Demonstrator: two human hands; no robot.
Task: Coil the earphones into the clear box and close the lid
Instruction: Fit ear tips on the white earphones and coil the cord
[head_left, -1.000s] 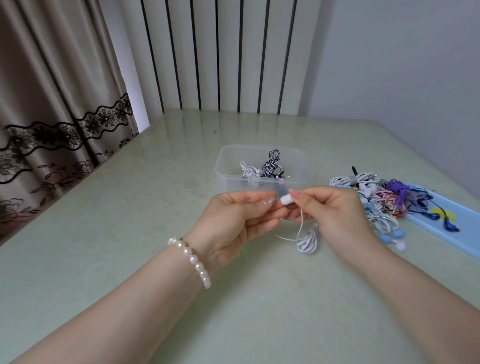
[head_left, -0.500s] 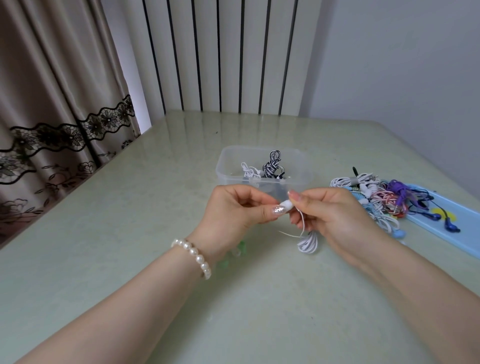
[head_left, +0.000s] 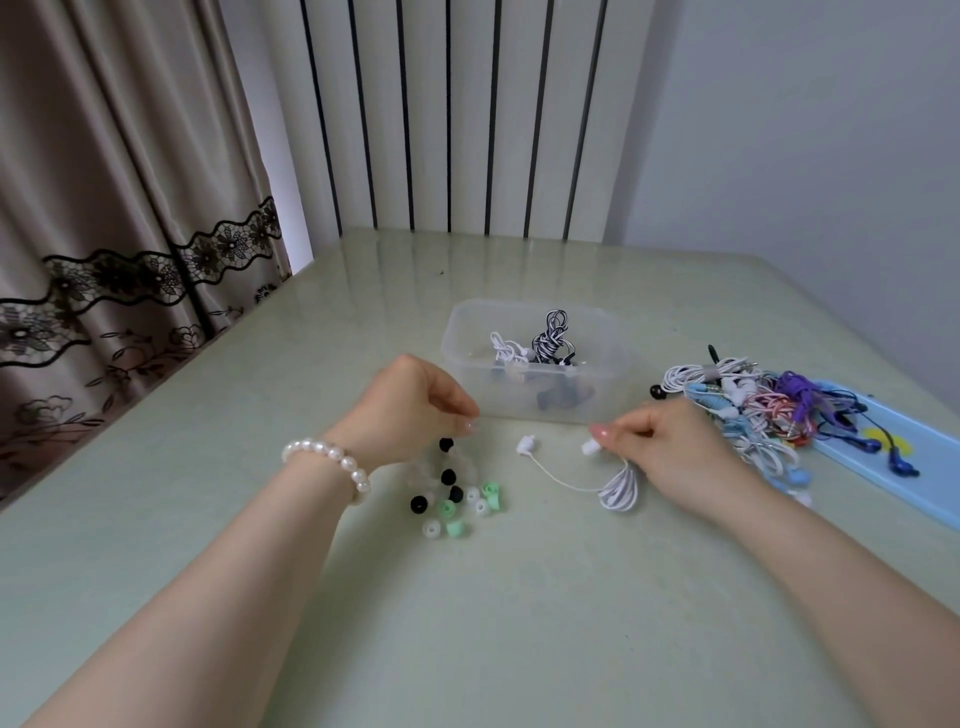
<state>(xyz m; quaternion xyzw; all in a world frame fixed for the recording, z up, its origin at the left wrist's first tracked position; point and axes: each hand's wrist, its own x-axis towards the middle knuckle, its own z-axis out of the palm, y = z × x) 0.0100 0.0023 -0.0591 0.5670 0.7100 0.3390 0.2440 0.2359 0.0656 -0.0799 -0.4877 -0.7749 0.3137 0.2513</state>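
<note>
I note the clear box (head_left: 535, 364) toward the table's (head_left: 208, 467) far middle, coiled earphones (head_left: 550, 338) in it. Loose ear tips (head_left: 452, 504) lie before it; an earphone pile (head_left: 748, 410) and lid (head_left: 914, 467) lie by the right edge.

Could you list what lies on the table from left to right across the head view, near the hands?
Pearl bracelet → left hand → loose ear tips → free white earbud → coiled white earphones → right hand → pile of earphones → blue lid.
</note>
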